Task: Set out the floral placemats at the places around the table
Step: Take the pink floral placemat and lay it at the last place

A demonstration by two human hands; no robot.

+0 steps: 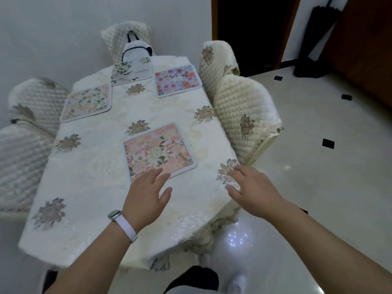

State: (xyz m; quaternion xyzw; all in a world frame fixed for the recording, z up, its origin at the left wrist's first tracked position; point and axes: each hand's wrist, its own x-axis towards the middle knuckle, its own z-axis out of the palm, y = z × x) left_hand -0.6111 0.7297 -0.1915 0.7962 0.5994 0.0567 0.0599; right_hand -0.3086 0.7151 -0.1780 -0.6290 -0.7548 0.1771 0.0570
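Observation:
A pink floral placemat (158, 148) lies flat near the table's right front. My left hand (146, 195), with a white watch on its wrist, hovers open, its fingertips over that mat's near edge. My right hand (252, 187) is open, its fingers resting on the table's right front corner. A bright multicoloured floral placemat (177, 80) lies at the far right. A pale green floral placemat (87, 103) lies at the far left. A grey-green floral placemat (130, 72) sits at the far end.
The table (95, 166) wears a cream cloth with embroidered flowers. Quilted covered chairs stand at the right (244, 115), left (27, 124) and far end (125, 35). A white bag with black trim (137, 49) leans at the far end. Tiled floor lies to the right.

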